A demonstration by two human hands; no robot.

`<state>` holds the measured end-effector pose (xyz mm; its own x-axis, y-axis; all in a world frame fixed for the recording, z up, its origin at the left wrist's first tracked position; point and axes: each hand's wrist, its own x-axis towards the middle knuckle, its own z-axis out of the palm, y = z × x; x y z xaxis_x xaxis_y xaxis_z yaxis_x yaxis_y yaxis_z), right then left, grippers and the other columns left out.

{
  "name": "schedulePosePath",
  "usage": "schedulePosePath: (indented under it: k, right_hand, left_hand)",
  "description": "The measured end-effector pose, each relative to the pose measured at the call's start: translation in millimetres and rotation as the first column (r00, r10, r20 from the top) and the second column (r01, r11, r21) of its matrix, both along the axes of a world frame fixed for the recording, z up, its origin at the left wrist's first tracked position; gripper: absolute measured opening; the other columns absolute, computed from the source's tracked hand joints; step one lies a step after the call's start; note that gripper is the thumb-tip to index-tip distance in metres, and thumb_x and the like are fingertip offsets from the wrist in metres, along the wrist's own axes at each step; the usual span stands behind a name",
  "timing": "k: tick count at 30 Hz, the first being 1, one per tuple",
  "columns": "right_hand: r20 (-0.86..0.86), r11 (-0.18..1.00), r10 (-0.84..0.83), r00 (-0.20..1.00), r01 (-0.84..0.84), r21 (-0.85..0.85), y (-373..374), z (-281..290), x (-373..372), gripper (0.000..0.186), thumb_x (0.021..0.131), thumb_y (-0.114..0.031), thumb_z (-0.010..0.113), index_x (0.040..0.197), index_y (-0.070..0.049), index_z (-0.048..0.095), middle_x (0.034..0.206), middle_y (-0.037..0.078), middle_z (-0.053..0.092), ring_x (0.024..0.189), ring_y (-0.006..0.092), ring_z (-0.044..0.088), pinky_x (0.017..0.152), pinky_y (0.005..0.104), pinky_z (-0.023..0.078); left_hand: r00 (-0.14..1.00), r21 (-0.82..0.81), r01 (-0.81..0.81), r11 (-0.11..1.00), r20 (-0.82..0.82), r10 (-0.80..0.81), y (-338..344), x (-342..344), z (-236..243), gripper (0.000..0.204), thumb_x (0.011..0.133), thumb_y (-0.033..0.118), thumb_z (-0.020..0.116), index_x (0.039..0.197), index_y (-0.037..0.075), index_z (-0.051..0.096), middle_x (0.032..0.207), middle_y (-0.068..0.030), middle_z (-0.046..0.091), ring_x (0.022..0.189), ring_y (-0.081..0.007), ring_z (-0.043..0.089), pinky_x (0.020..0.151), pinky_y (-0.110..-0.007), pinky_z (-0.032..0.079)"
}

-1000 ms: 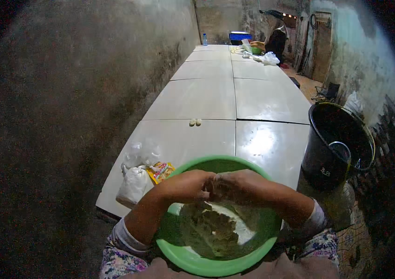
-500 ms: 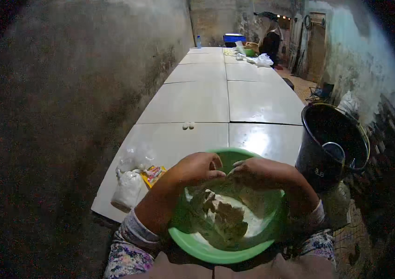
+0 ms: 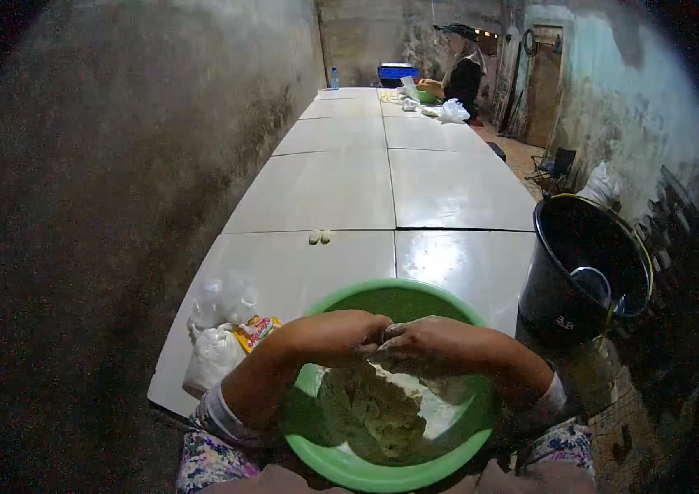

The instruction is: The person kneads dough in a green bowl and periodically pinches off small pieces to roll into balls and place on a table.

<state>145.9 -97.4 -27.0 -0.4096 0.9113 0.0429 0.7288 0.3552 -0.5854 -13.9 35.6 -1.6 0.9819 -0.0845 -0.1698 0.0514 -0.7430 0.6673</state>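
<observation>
L hand (image 3: 363,336) & R hand (image 3: 425,341) meet over green bowl (image 3: 341,465), fingers bent in; can't tell if either grip's open, closed or holding smth. Lumpy beige mass (image 3: 378,412) w/ white powder (image 3: 440,412) in bowl, below hands. White-filled bag (image 3: 213,362) + yellow pkt (image 3: 255,333) on table (image 3: 316,193), L of bowl; blk bucket (image 3: 555,300) to R.

The left side is bounded by a stained grey wall (image 3: 119,165). White light (image 3: 438,262) is reflected by a long, glossy white-panelled table (image 3: 316,189). At right, a brown rectangular door (image 3: 543,99) is set in a blotched turquoise wall (image 3: 637,107); a black folding chair (image 3: 561,165) is stood on tan flooring (image 3: 522,170).
</observation>
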Motion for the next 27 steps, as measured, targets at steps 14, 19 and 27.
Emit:
schedulePosePath:
  k: [14,19,27]
  right_hand:
    - [-0.103,0.925,-0.209,0.972,0.231,0.303,3.7,22.5,2.5,0.024,0.068,0.0,0.066,0.09,-0.005,0.056,0.09,0.01,0.054,0.081,0.0264,0.057,0.071,0.0335,0.048]
    - [-0.44,0.96,-0.219,0.871,0.273,0.062,2.5,25.6,-5.5,0.03,0.066,0.001,0.067,0.093,-0.005,0.057,0.094,0.011,0.053,0.083,0.0263,0.056,0.073,0.0328,0.047]
    - [-0.274,0.93,-0.19,0.943,0.263,0.258,9.4,10.0,9.2,0.026,0.069,0.0,0.066,0.093,-0.004,0.058,0.093,0.011,0.053,0.085,0.0247,0.055,0.075,0.032,0.046]
  left_hand:
    - [0.99,-0.513,-0.123,0.849,-0.003,0.142,3.0,-2.3,14.6,0.026,0.085,0.014,0.06,0.106,-0.001,0.057,0.097,-0.004,0.062,0.089,-0.0105,0.054,0.082,-0.026,0.044]
    - [0.959,-0.486,-0.245,0.839,0.006,0.284,5.5,-5.3,6.6,0.021,0.083,0.012,0.06,0.1,-0.001,0.061,0.088,-0.0053,0.064,0.082,-0.0114,0.057,0.079,-0.026,0.044]
    - [0.942,-0.239,-0.292,0.926,0.099,0.322,1.6,-3.9,5.4,0.023,0.084,0.013,0.059,0.101,-0.001,0.061,0.087,-0.0056,0.065,0.081,-0.0104,0.056,0.077,-0.029,0.046]
